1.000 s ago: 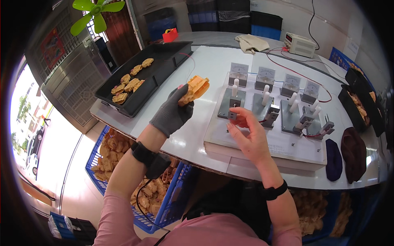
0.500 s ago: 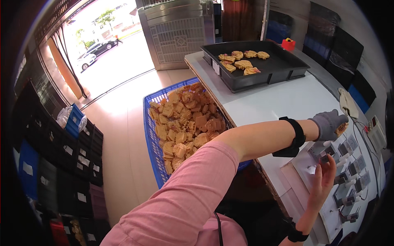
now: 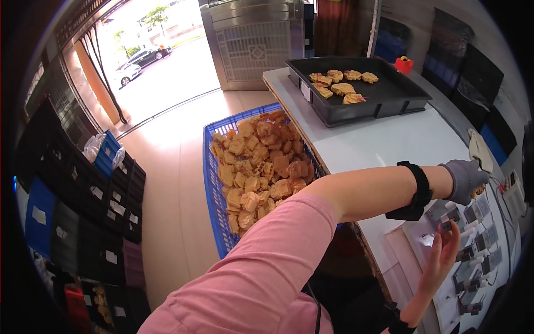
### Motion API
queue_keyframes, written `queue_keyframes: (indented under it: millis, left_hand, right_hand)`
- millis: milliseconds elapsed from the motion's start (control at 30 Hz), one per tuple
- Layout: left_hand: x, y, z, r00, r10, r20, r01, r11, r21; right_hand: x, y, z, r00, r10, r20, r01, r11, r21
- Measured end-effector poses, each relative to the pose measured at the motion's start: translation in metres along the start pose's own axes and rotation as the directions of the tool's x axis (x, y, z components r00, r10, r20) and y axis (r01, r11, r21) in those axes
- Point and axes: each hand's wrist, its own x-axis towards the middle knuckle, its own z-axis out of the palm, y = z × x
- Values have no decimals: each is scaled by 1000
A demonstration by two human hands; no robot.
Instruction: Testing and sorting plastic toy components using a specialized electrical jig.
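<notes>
While a tan piece [image 3: 477, 192] is gripped in the gloved left hand [image 3: 465, 179], the bare right hand [image 3: 442, 253] is spread open; only six pieces are laid on the black tray [image 3: 389, 103], loads left in the blue crate [image 3: 214, 192]

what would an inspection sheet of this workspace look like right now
surface: white table, bare in the middle
job's things: tan piece in the gloved hand; small grey stands in rows at the near right
clutter: black tray with a few tan pieces at the far end; small red thing behind it
grippers: left hand, gloved, shut on the tan piece; right hand, bare, open at the stands
cables: thin cable by the stands
surroundings: blue crate heaped with tan pieces on the floor; dark crates stacked at left; open doorway to a street
</notes>
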Motion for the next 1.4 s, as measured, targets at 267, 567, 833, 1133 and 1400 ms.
queue_keyframes:
  millis: [267, 567, 833, 1133, 1400]
  left_hand:
    - [-2, -13, 3, 999, -37, -10, 36, 992, -121]
    - [-20, -13, -9, 986, 105, 133, -70, 966, -249]
    - [-36, -9, -12, 952, -46, 302, 114, 971, -212]
    - [-68, -17, -3, 969, -32, 246, 92, 967, -239]
    - [-256, -54, -65, 715, -577, -395, 289, 758, -584]
  right_hand:
    - [2, -4, 2, 1000, -8, 19, 8, 1000, -3]
    - [-1, -10, 5, 999, 2, -32, -2, 1000, -1]
    - [0, -22, 3, 999, -42, -25, 41, 999, -26]
    - [-1, -22, 7, 996, -68, -56, 64, 996, -69]
    - [-9, -15, 11, 972, -84, -219, 60, 992, -115]
